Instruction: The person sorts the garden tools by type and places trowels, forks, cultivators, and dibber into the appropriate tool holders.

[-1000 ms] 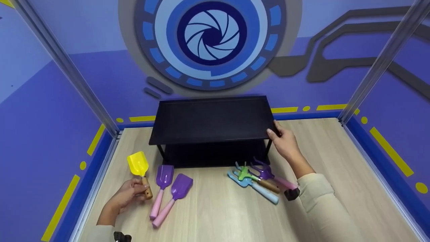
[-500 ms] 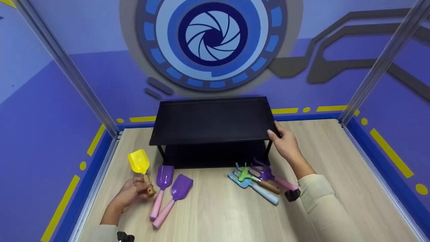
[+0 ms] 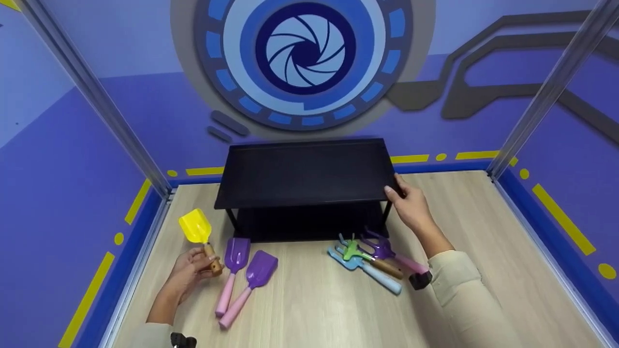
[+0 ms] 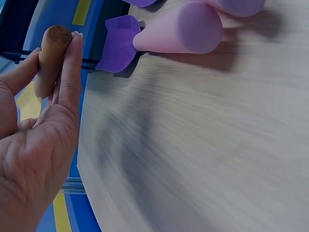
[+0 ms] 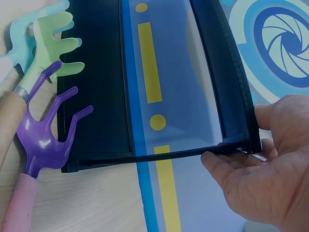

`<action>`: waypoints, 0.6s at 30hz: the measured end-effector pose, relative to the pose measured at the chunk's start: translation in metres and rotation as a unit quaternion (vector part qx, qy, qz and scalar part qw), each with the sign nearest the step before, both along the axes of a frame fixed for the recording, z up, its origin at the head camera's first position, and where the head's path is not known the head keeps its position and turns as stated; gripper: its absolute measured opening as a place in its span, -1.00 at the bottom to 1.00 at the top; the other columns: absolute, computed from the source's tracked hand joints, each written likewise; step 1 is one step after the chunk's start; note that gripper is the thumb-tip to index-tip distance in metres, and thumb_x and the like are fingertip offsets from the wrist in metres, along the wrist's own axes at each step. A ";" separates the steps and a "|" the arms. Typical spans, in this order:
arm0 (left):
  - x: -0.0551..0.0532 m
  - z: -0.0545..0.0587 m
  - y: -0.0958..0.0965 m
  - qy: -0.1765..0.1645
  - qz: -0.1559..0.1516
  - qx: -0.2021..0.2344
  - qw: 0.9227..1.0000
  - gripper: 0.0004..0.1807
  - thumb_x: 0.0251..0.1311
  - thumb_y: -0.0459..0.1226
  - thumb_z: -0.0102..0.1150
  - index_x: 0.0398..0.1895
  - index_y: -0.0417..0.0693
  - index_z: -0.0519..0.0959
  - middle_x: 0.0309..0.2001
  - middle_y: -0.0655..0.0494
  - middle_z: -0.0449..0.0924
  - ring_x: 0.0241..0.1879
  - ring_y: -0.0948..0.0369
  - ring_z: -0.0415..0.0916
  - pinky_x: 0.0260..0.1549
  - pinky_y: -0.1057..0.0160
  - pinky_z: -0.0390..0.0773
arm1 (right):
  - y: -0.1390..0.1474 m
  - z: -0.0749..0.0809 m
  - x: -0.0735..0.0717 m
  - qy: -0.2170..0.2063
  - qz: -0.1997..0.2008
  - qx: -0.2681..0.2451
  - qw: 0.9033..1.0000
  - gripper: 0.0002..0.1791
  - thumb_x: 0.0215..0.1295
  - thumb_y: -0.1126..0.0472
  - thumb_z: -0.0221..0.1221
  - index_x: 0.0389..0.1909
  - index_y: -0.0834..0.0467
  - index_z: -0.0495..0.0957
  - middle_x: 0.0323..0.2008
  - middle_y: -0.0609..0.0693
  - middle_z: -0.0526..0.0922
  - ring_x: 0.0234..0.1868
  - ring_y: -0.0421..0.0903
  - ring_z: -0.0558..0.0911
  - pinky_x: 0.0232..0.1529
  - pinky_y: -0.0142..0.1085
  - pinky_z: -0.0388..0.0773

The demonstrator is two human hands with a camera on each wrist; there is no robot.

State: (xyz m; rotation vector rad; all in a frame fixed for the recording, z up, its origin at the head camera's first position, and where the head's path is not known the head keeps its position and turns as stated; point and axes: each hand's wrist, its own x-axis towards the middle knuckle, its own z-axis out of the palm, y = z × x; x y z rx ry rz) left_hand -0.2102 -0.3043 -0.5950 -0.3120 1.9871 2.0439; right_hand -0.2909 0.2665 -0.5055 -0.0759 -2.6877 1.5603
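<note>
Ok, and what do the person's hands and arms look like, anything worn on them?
The left hand and right hand are bare, with no gloves. The right sleeve is long, loose and pale beige; the left sleeve, in a similar pale tone, shows only at the bottom edge. Near each cuff sits a small black block.

Pale tabletop [image 3: 309, 299], rack [image 3: 309, 171], purple scoops [image 3: 261, 268], rakes [image 3: 381, 279]

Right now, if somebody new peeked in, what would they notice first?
Probably the big blue swirly circle on the back wall, behind the black two-level rack. Next, their eye might jump to the bright yellow scoop, held by its wooden handle in the left grip, just left of two purple scoops with pink handles.
</note>
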 end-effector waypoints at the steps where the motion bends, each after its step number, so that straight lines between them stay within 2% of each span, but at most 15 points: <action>1: -0.001 0.000 0.001 0.001 0.005 0.001 1.000 -0.36 0.57 -0.33 0.13 0.52 -0.40 0.10 0.05 0.00 0.71 -0.10 0.19 0.80 -0.02 0.24 0.79 | 0.000 0.000 0.000 0.000 -0.001 0.001 1.000 -0.25 0.69 -0.06 0.05 0.71 0.09 0.04 0.69 0.20 0.12 0.70 0.22 0.18 0.68 0.07 0.22; 5: -0.003 0.000 0.004 0.007 0.038 0.001 0.999 -0.35 0.56 -0.33 0.17 0.53 -0.39 0.14 0.09 -0.03 0.70 -0.11 0.19 0.78 -0.05 0.24 0.80 | -0.002 0.001 0.001 0.000 -0.002 0.000 1.000 -0.26 0.69 -0.05 0.06 0.71 0.09 0.05 0.69 0.19 0.13 0.70 0.21 0.18 0.68 0.05 0.21; 10: -0.008 0.007 0.008 0.025 0.072 0.017 0.997 -0.41 0.56 -0.34 0.16 0.49 -0.38 0.21 -0.06 0.14 0.74 -0.14 0.22 0.77 -0.09 0.27 0.79 | -0.004 0.001 0.001 0.002 0.001 -0.002 1.000 -0.26 0.69 -0.04 0.06 0.70 0.11 0.06 0.69 0.19 0.13 0.71 0.20 0.18 0.69 0.05 0.18; 18: -0.016 0.019 0.012 0.060 0.074 0.030 0.995 -0.47 0.57 -0.35 0.14 0.44 -0.40 0.23 -0.14 0.24 0.74 -0.21 0.24 0.76 -0.14 0.25 0.80 | -0.003 0.000 0.001 0.002 -0.001 -0.008 1.000 -0.25 0.69 -0.04 0.06 0.71 0.11 0.03 0.69 0.22 0.12 0.71 0.23 0.15 0.69 0.09 0.17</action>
